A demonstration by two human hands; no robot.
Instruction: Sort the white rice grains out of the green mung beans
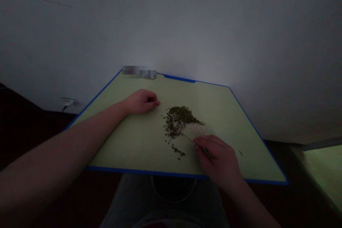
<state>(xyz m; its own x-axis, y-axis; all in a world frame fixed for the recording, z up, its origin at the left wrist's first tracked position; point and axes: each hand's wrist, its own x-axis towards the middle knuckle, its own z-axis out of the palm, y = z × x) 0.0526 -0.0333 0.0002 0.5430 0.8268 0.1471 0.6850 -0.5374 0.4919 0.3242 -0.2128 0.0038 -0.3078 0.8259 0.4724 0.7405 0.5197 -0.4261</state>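
Note:
A pale green board with a blue edge (139, 149) lies across my lap. On it sits a pile of small dark green beans (179, 118), mixed on its right side with white grains (197, 129). A short trail of beans (178, 151) runs toward the front edge. My right hand (217, 158) is closed on a thin stick (191, 139), whose tip reaches the near side of the pile. My left hand (143, 101) rests on the board to the left of the pile, its fingers curled in a loose fist.
A plain white wall rises behind the board. A blurred small item (139, 72) sits at the board's far edge. A second green surface (324, 171) shows at the right. A socket with a cable (68, 102) is low on the left wall.

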